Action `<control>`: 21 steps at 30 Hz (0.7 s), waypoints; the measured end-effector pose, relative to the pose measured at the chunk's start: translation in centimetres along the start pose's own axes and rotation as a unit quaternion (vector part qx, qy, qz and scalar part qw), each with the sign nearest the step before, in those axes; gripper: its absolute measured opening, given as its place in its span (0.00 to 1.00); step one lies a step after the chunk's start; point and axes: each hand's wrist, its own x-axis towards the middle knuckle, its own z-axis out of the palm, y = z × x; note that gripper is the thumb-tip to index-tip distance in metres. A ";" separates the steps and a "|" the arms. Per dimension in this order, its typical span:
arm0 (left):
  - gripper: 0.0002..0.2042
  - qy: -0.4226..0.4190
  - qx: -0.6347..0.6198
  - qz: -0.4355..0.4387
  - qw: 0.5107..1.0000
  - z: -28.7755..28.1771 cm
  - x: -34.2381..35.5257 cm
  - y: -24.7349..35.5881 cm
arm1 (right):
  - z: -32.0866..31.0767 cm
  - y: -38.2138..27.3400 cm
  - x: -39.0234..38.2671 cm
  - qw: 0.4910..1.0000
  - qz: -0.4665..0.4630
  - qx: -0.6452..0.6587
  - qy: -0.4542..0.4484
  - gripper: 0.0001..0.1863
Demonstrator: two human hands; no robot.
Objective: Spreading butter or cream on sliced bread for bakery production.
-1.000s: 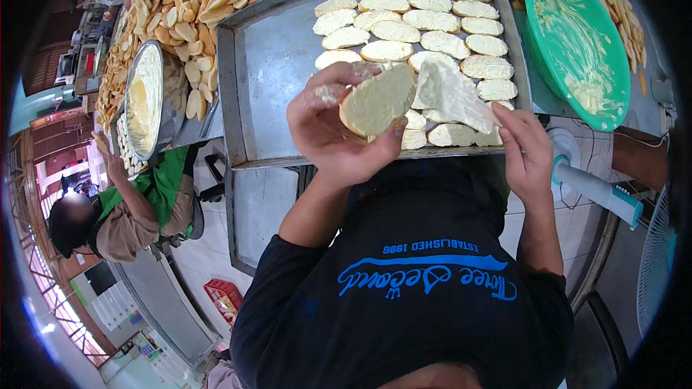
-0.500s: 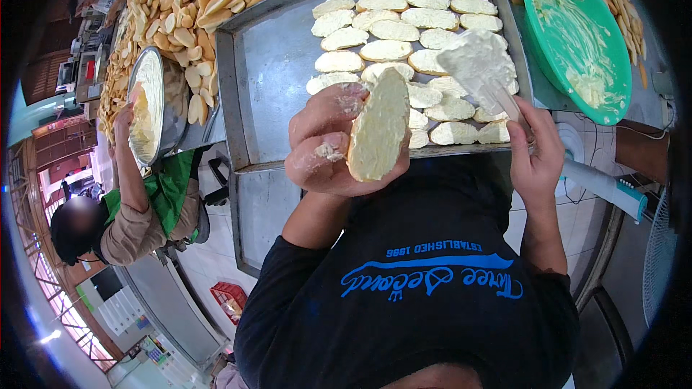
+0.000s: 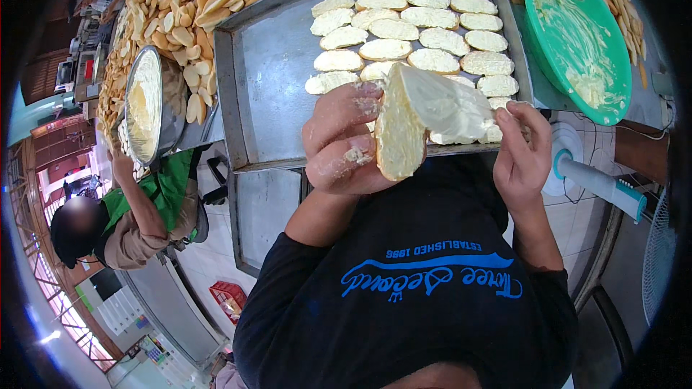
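Note:
My left hand [image 3: 339, 145], with pale spread smeared on its fingers, grips an oval slice of bread [image 3: 398, 151] upright, its coated face turned to the right. My right hand [image 3: 525, 157] is closed on a spatula [image 3: 448, 106]. The cream-covered blade lies against the upper part of the slice's coated face. Both hands are over the near edge of a large metal tray [image 3: 270, 65]. Rows of coated bread slices [image 3: 386, 49] lie flat on its middle and right; the spatula and the held slice hide some of them.
A green basin [image 3: 607, 94] smeared with cream stands right of the tray. Bread slices [image 3: 169, 3] are heaped behind and to the left. At left, a co-worker [image 3: 140, 227] reaches toward a metal bowl [image 3: 173, 94] of spread. A fan [image 3: 602, 181] stands at right.
The spatula has moved left from over the tray's slices onto the held slice. My left hand has shifted slightly right and turned the slice. The co-worker's hand has moved down from the bowl.

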 end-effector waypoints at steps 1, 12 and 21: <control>0.35 0.005 -0.003 0.003 1.000 0.0 0.0 0.0 | -0.1 -0.1 0.1 1.000 -0.008 -0.013 -0.012 0.25; 0.34 0.025 -0.009 0.001 1.000 0.1 -0.1 0.0 | -1.2 0.5 0.2 0.986 0.136 0.086 -0.036 0.16; 0.34 -0.002 -0.027 0.001 1.000 0.1 0.1 0.2 | 1.8 -2.4 1.4 0.934 0.122 0.326 -0.085 0.15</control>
